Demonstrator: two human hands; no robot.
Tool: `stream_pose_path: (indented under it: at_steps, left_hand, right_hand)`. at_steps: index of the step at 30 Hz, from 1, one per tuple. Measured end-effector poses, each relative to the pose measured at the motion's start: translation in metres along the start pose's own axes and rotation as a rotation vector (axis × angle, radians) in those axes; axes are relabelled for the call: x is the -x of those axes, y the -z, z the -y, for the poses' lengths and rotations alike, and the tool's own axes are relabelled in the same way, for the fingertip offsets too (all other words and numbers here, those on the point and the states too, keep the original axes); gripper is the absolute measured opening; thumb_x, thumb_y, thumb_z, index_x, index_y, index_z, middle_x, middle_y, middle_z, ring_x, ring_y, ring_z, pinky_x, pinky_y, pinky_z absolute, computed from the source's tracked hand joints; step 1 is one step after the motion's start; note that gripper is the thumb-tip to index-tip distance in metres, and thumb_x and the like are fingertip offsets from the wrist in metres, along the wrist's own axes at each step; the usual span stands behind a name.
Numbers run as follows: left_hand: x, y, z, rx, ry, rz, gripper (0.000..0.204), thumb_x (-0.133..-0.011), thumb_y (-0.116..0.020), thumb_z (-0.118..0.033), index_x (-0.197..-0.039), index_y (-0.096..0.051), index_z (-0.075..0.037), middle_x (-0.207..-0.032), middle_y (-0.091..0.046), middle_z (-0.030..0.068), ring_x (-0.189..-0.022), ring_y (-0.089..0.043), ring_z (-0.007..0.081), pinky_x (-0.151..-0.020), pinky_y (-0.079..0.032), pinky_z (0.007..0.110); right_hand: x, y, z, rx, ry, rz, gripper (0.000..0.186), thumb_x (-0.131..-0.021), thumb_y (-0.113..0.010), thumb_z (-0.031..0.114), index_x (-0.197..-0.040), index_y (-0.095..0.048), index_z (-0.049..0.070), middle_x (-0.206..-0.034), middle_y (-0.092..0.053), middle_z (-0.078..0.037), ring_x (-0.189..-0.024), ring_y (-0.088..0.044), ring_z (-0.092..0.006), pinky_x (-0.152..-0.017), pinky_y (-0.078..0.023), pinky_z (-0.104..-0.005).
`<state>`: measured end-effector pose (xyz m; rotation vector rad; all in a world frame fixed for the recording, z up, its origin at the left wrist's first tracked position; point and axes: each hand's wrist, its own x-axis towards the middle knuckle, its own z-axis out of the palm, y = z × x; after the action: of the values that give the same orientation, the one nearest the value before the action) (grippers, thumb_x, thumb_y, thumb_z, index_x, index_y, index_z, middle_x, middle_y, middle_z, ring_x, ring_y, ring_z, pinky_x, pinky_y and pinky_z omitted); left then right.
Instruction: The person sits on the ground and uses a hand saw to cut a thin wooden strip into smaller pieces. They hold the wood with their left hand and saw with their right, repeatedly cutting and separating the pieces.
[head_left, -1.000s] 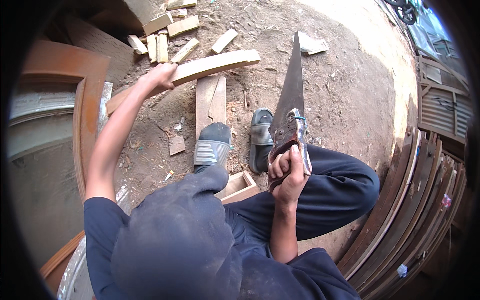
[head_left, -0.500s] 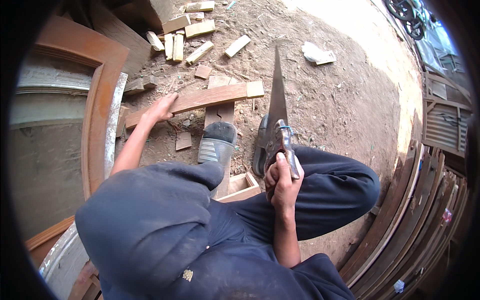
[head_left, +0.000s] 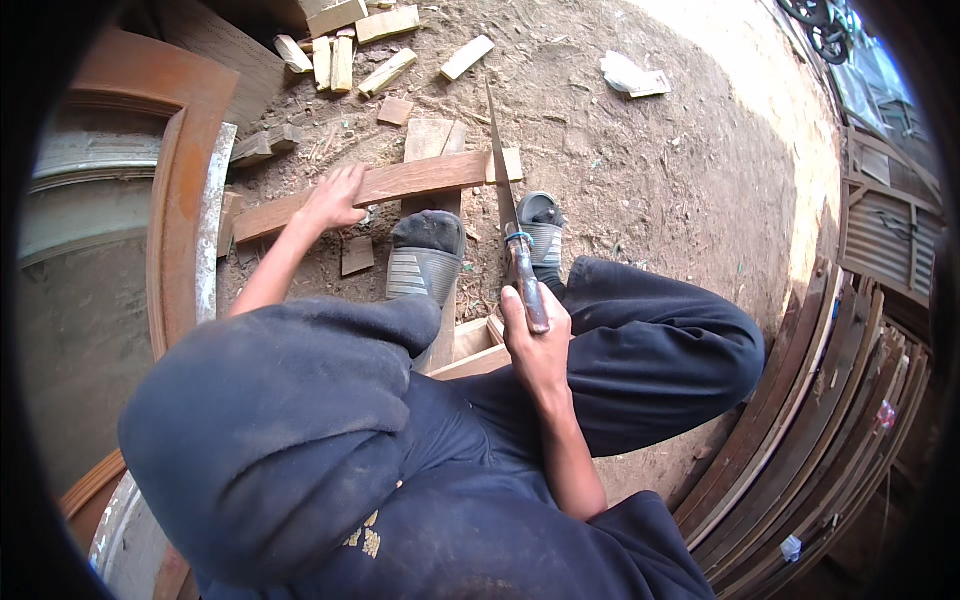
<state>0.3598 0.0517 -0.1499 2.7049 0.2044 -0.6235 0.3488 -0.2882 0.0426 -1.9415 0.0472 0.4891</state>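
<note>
The left grip [head_left: 333, 200] clasps the board [head_left: 425, 180] beneath it, the right grip [head_left: 540, 345] a saw [head_left: 508, 208].

1. The right hand [head_left: 541, 345] covers part of the saw handle [head_left: 524, 275].
2. Whether the blade [head_left: 503, 190] touches the wooden bar [head_left: 425, 180] cannot be told.
3. Trousers [head_left: 655, 365] hide part of the wooden box [head_left: 470, 362].
4. The top edge cuts off the motorbike [head_left: 828, 42].

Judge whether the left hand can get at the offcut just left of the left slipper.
Probably yes: the offcut lies uncovered on the ground near the left hand, with nothing seen blocking the way. That hand is on the plank, though, so it would likely have to leave it first.
</note>
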Motion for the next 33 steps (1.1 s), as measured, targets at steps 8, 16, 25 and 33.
stream_pose_path:
  at_steps: [8, 16, 25, 33]
  left_hand:
    - [-0.017, -0.017, -0.018, -0.097, -0.174, -0.255, 0.086, -0.054, -0.08, -0.012, -0.131, -0.04, -0.009, -0.118, -0.054, 0.0147, -0.112, -0.053, 0.033, -0.092, -0.044, 0.044]
    - [-0.042, 0.022, -0.013, 0.148, -0.277, -0.016, 0.062, -0.058, -0.075, -0.022, -0.108, -0.048, 0.003, -0.102, -0.056, 0.0224, -0.102, -0.054, 0.0396, -0.089, -0.046, 0.044]
    - [-0.031, 0.016, -0.023, 0.127, -0.215, -0.115, 0.057, -0.063, -0.075, -0.023, -0.104, -0.044, 0.002, -0.101, -0.055, 0.0248, -0.095, -0.057, 0.0416, -0.085, -0.049, 0.045]
    - [-0.005, 0.006, -0.049, 0.205, -0.206, -0.028, 0.055, -0.07, -0.072, -0.026, -0.109, -0.045, 0.001, -0.104, -0.058, 0.0271, -0.098, -0.058, 0.0437, -0.086, -0.049, 0.046]
  right_hand:
    - [-0.017, -0.01, 0.009, 0.055, 0.03, 0.004, 0.024, -0.089, -0.063, 0.016, -0.073, -0.053, 0.0, -0.056, -0.049, -0.007, -0.049, -0.043, -0.0116, -0.049, -0.038, -0.0318]
    - [-0.013, 0.001, 0.028, 0.025, -0.052, 0.049, 0.021, -0.09, -0.062, 0.014, -0.077, -0.055, -0.001, -0.058, -0.048, -0.006, -0.052, -0.041, -0.0094, -0.05, -0.037, -0.0306]
    - [0.017, 0.02, 0.057, -0.08, -0.239, 0.086, 0.02, -0.09, -0.063, 0.014, -0.079, -0.053, 0.0, -0.061, -0.046, -0.002, -0.058, -0.039, -0.0069, -0.052, -0.036, -0.0268]
    - [0.044, 0.035, 0.075, 0.193, -0.135, 0.124, 0.02, -0.088, -0.063, 0.012, -0.078, -0.052, -0.001, -0.058, -0.05, -0.009, -0.051, -0.044, -0.0112, -0.05, -0.039, -0.031]
